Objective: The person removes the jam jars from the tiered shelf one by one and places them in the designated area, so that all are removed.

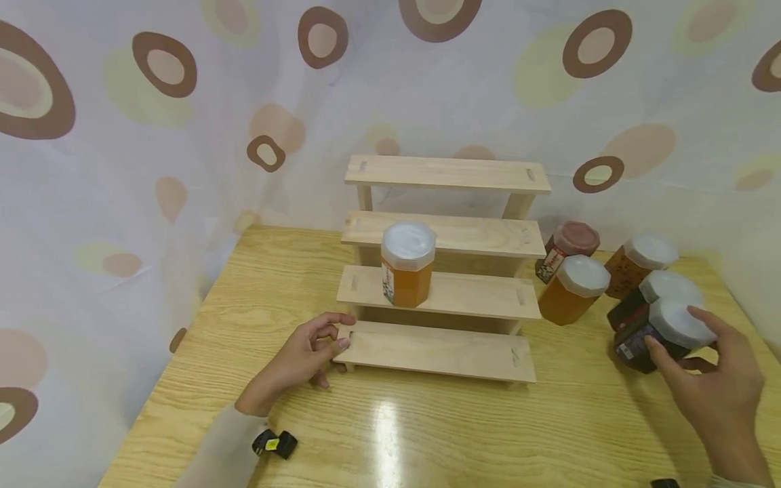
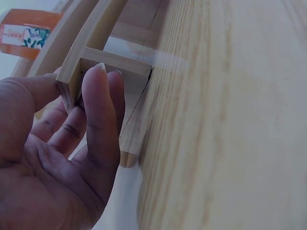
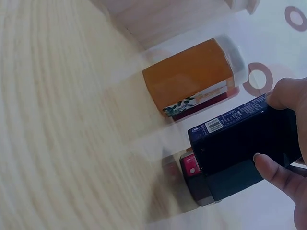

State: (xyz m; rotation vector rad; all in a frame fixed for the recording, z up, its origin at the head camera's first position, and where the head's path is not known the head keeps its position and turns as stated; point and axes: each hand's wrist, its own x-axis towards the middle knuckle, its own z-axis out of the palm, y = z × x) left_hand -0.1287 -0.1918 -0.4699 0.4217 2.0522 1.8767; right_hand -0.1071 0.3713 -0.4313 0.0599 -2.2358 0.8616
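My left hand grips the left end of the lowest step of a pale wooden stepped shelf; in the left wrist view its fingers curl around the board's end. At the right, my right hand holds a dark jar with a whitish lid, thumb on one side and fingers on the other. The right wrist view shows this jar tilted, a blue label with a barcode on its side. Another dark jar stands right behind it. An orange jar sits on the second step from the bottom.
Beside the shelf's right end stand an orange jar, a jar with a reddish lid and a speckled amber jar. A patterned cloth hangs behind the wooden table.
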